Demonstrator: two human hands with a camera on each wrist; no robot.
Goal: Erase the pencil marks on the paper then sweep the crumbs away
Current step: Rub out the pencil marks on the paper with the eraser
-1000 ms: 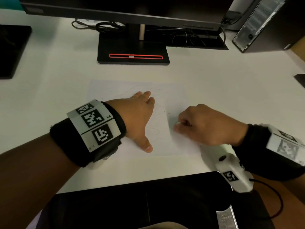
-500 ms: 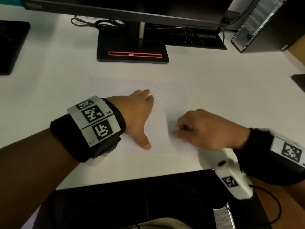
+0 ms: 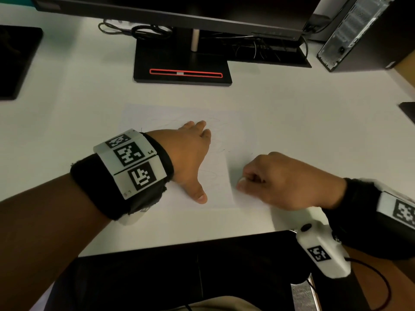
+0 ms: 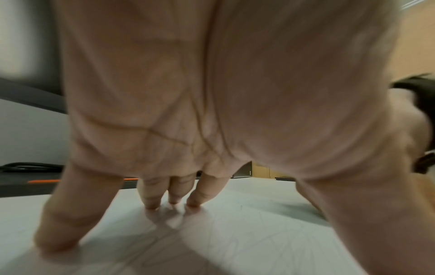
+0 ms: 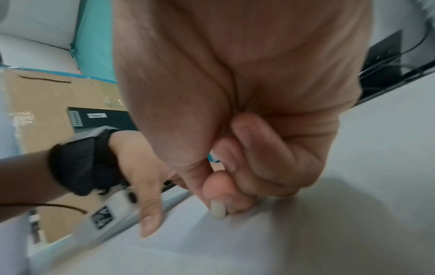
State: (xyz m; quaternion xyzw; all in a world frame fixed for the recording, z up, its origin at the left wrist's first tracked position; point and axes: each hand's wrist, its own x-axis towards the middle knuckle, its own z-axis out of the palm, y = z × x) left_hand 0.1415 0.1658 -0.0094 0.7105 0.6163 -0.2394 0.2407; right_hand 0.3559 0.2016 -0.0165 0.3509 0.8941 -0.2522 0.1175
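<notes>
A white sheet of paper (image 3: 157, 117) with faint pencil marks (image 3: 215, 142) lies on the white desk (image 3: 314, 131). My left hand (image 3: 199, 162) rests flat on the sheet's left half, thumb spread; in the left wrist view its fingertips (image 4: 174, 197) press on the paper (image 4: 247, 232). My right hand (image 3: 242, 182) is curled over the sheet's lower right part. It pinches a small white eraser (image 5: 217, 209) against the paper (image 5: 259, 241). Most of the eraser is hidden by the fingers.
A black monitor stand (image 3: 182, 70) with cables (image 3: 139, 30) stands beyond the paper. A computer tower (image 3: 359, 30) is at the back right and a black pad (image 3: 15, 61) at the far left. A dark surface (image 3: 179, 277) runs along the desk's near edge.
My right hand with the eraser has slid a little towards the near edge of the paper. The left hand stays pressed on the sheet.
</notes>
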